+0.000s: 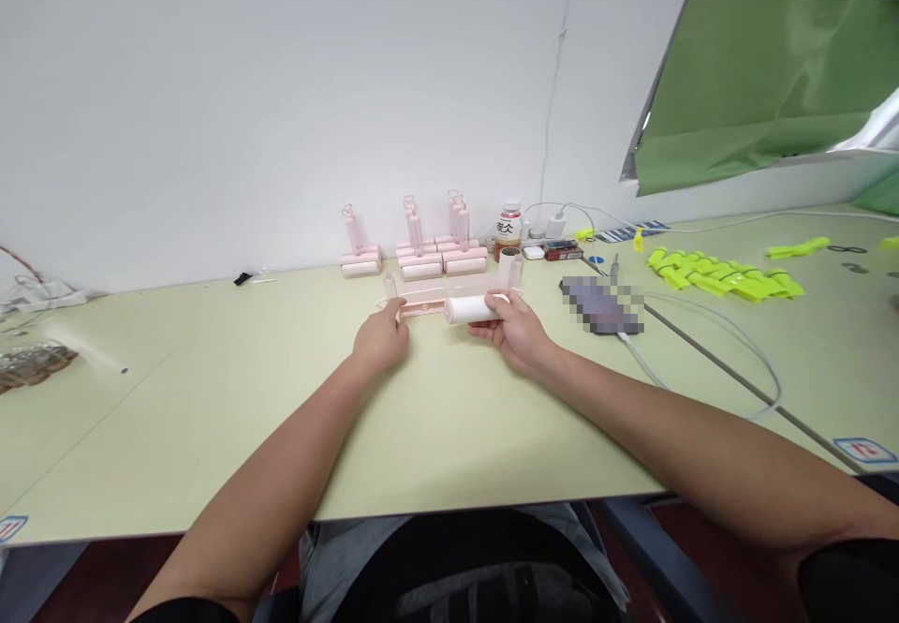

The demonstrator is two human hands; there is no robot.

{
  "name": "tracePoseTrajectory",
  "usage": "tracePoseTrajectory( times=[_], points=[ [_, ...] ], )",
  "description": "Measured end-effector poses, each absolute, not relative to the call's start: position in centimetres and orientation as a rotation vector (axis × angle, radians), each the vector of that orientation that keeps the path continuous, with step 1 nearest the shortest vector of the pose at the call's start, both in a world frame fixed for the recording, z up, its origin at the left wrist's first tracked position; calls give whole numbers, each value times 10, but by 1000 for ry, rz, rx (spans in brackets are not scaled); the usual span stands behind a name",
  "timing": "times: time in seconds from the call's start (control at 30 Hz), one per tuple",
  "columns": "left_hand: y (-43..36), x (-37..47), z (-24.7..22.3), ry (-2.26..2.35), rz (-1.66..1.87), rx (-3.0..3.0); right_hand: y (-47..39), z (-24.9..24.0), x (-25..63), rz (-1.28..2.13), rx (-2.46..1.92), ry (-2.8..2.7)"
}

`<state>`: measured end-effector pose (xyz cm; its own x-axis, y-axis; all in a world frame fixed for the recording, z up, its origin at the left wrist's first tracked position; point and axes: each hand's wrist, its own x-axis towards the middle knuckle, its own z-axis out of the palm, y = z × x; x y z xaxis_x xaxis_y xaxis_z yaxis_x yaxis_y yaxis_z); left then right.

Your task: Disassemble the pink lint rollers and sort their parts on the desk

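Observation:
A white paper roll (pixel 467 310) lies level in my right hand (pixel 518 331), its fingers and thumb closed round the right end. My left hand (pixel 383 333) pinches the left end of a pink tray-like piece (pixel 425 308) that lies on the table beside the roll's left end. Just behind the hands is a long translucent pink part (pixel 446 287). At its right an upright roll (pixel 510 265) shows a brown core. Against the wall stand several pink lint rollers (pixel 420 264) with upright handles.
A brown bottle (pixel 508 231) stands right of the rollers. Further right are a phone (pixel 600 304) with a white cable (pixel 642 361) and yellow-green strips (pixel 723 274) in a row. A small black object (pixel 243 278) lies at the back left.

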<state>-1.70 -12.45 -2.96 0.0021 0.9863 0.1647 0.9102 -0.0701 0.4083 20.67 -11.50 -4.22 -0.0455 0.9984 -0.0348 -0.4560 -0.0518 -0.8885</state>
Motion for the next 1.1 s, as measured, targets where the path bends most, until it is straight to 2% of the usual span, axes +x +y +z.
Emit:
tracePoseTrajectory(
  times=[0.23,0.5,0.7,0.9,1.1],
  points=[
    [-120,-18,-32,2081,462,2142,-116,-44,206,1463,-861,-894],
    [-124,-17,-20,1972,548,2110,-114,-46,206,1444,-861,-930],
    [-122,-18,-27,2012,754,2083,-111,-50,206,1427,-893,-973],
    [-122,-20,-31,1790,706,1824,-111,-50,205,1474,-931,-990],
    [-122,-10,-32,1889,792,1820,-116,-48,201,1552,-961,-1039]
  ],
)
